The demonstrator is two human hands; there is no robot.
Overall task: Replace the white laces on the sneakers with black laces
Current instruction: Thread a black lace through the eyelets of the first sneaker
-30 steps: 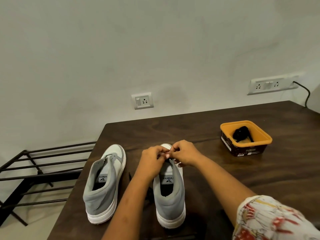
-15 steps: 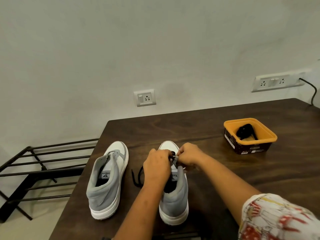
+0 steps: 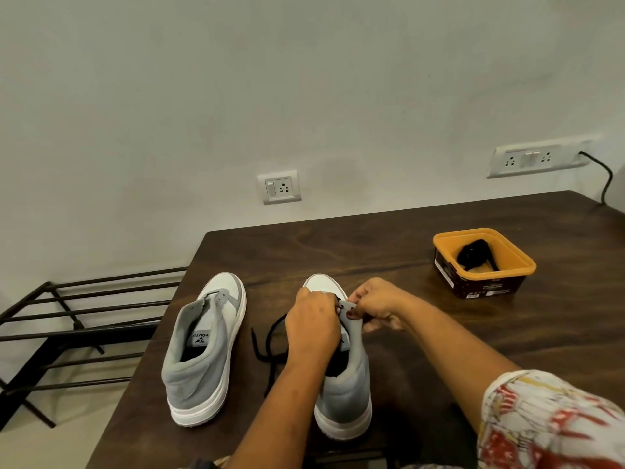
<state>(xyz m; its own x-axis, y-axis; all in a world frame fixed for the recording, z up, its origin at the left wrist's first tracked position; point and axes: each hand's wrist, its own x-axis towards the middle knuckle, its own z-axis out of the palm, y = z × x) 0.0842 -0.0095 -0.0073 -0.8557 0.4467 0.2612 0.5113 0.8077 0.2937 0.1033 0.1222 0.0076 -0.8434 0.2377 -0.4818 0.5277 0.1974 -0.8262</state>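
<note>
I'm looking down at a dark wooden table (image 3: 372,238), with a black metal rack (image 3: 84,313) standing off its left edge. Two grey-and-white sneakers are sitting side by side near me, long axes running near to far, toes pointing at the far wall: the left sneaker (image 3: 203,360) alone, the right sneaker (image 3: 345,394) under both hands. An orange-rimmed tub (image 3: 527,265) is sitting far right, holding a bundled spare lace (image 3: 473,253). My left hand (image 3: 313,328) is curling its fingers round the black lace (image 3: 270,336) at the eyelets; my right hand (image 3: 378,302) is pinching the eyelet flap. The lace's loose end is trailing between the sneakers.
</note>
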